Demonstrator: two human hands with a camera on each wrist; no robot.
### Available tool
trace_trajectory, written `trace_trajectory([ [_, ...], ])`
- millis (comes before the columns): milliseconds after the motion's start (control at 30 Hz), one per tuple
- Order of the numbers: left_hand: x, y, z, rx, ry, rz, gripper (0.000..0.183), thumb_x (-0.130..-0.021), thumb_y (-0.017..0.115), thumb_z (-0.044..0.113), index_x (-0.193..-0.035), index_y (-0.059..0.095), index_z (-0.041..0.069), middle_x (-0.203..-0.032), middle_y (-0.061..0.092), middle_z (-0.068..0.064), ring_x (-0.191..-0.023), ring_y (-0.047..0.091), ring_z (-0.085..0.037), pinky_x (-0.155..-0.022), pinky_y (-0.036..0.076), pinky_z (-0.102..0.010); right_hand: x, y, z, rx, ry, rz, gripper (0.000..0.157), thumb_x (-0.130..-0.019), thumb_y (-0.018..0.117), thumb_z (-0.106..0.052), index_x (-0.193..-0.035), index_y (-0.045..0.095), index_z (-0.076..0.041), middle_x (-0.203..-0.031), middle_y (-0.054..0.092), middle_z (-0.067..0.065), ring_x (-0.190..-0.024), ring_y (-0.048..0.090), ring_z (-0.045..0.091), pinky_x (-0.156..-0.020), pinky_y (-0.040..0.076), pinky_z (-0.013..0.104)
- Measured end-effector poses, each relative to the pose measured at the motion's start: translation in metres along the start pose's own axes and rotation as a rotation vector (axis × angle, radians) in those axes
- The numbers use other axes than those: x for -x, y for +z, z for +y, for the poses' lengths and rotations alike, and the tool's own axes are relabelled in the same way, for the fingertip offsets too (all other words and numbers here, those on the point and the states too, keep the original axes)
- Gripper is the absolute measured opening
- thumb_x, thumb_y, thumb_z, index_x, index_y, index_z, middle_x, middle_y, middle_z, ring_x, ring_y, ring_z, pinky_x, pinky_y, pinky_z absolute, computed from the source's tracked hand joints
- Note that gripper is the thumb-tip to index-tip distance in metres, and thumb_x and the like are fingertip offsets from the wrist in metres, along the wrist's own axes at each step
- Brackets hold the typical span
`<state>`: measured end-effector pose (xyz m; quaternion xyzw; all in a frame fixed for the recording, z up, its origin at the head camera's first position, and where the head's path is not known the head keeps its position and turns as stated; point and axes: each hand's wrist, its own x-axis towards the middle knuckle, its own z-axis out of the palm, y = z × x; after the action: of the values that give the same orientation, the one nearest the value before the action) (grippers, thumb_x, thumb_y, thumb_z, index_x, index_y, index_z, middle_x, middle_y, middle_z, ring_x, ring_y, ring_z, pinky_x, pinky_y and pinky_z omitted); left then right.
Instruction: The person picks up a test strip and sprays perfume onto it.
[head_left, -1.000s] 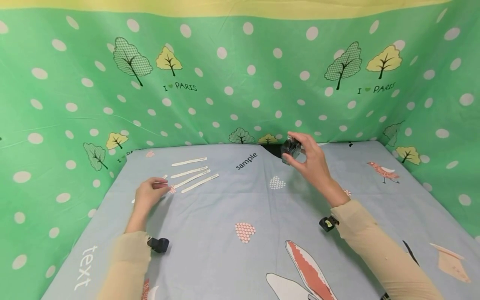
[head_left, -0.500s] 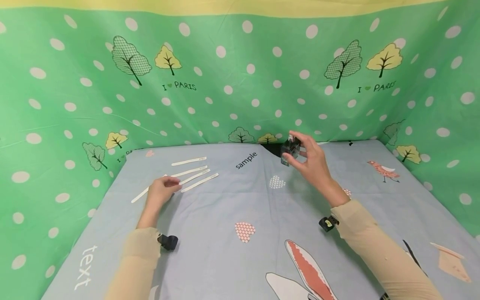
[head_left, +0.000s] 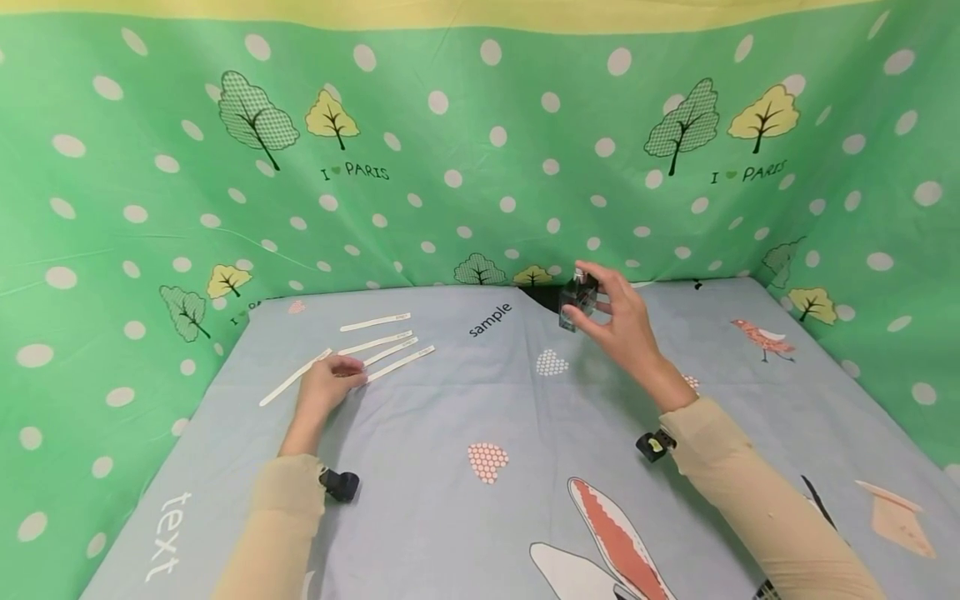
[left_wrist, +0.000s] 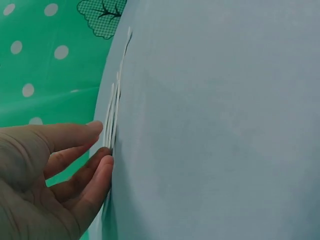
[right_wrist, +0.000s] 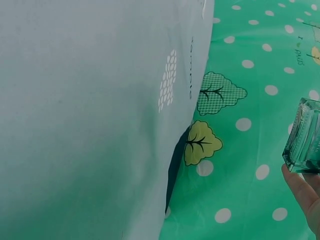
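My left hand (head_left: pixel 327 388) is low over the bedsheet-like cloth, fingertips right at the near end of a white paper test strip (head_left: pixel 402 363). In the left wrist view its thumb and fingers (left_wrist: pixel 101 172) stand apart, and the strips (left_wrist: pixel 121 75) run past them edge-on. Other strips lie fanned out behind the hand, with one strip (head_left: pixel 291 382) slanting to its left. Small print marks their far ends. My right hand (head_left: pixel 624 323) holds a dark glass perfume bottle (head_left: pixel 574 305) up above the cloth, one finger on its top and the thumb lower down. The bottle's faceted glass (right_wrist: pixel 306 137) shows in the right wrist view.
A blue-grey printed cloth (head_left: pixel 420 433) covers the table. Green dotted curtains (head_left: pixel 420 133) hang behind it and at both sides. A dark gap (head_left: pixel 542 297) shows at the back edge, below the bottle.
My left hand has moved right, from the leftmost strip to the near ends of the fanned strips, uncovering the leftmost one. My right hand keeps the bottle in nearly the same place.
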<state>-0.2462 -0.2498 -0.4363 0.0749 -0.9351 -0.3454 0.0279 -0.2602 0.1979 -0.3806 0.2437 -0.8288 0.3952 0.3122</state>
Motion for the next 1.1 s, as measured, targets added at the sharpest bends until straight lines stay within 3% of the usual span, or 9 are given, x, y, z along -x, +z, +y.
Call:
trace_trajectory([
  [100, 0.000, 0.003, 0.000, -0.002, -0.002, 0.014, 0.027, -0.085, 0.077, 0.013, -0.108, 0.072, 0.000, -0.109, 0.073, -0.021, -0.101, 0.067, -0.034, -0.075, 0.048, -0.028, 0.000, 0.000, 0.001, 0.000, -0.004, 0.000, 0.064, -0.085, 0.079, -0.012, -0.142, 0.049, -0.015, -0.126, 0.058, 0.019, -0.108, 0.065, 0.036, -0.078, 0.062, 0.046],
  [367, 0.000, 0.008, 0.002, -0.065, -0.006, -0.003, 0.016, -0.084, 0.075, 0.010, -0.099, 0.073, 0.003, -0.088, 0.073, -0.013, -0.079, 0.063, -0.022, -0.068, 0.043, -0.026, -0.001, 0.001, 0.000, -0.009, -0.014, 0.000, 0.065, -0.084, 0.079, -0.011, -0.142, 0.050, -0.015, -0.124, 0.059, 0.020, -0.106, 0.065, 0.036, -0.077, 0.062, 0.047],
  [700, 0.000, 0.003, 0.011, -0.022, 0.023, -0.009, 0.015, -0.091, 0.071, 0.017, -0.096, 0.074, 0.003, -0.093, 0.072, -0.016, -0.077, 0.059, -0.021, -0.067, 0.043, -0.027, -0.001, 0.005, 0.002, -0.001, -0.044, 0.010, 0.067, -0.082, 0.081, -0.010, -0.141, 0.050, -0.014, -0.124, 0.059, 0.018, -0.109, 0.065, 0.034, -0.080, 0.062, 0.044],
  [833, 0.000, -0.001, 0.022, 0.014, 0.062, 0.003, 0.015, -0.091, 0.070, 0.016, -0.099, 0.074, 0.004, -0.099, 0.074, -0.016, -0.084, 0.064, -0.021, -0.070, 0.044, -0.025, 0.001, 0.006, 0.000, 0.002, -0.042, 0.013, 0.066, -0.082, 0.081, -0.009, -0.141, 0.051, -0.014, -0.124, 0.059, 0.018, -0.109, 0.064, 0.034, -0.080, 0.062, 0.043],
  [1100, 0.004, -0.006, 0.055, 0.162, 0.084, -0.005, 0.018, -0.092, 0.069, 0.013, -0.105, 0.073, 0.001, -0.097, 0.076, -0.017, -0.074, 0.071, -0.006, -0.064, 0.053, -0.012, 0.002, 0.011, -0.002, 0.013, -0.065, 0.014, 0.064, -0.082, 0.082, -0.012, -0.138, 0.052, -0.011, -0.123, 0.060, 0.018, -0.107, 0.066, 0.033, -0.078, 0.062, 0.038],
])
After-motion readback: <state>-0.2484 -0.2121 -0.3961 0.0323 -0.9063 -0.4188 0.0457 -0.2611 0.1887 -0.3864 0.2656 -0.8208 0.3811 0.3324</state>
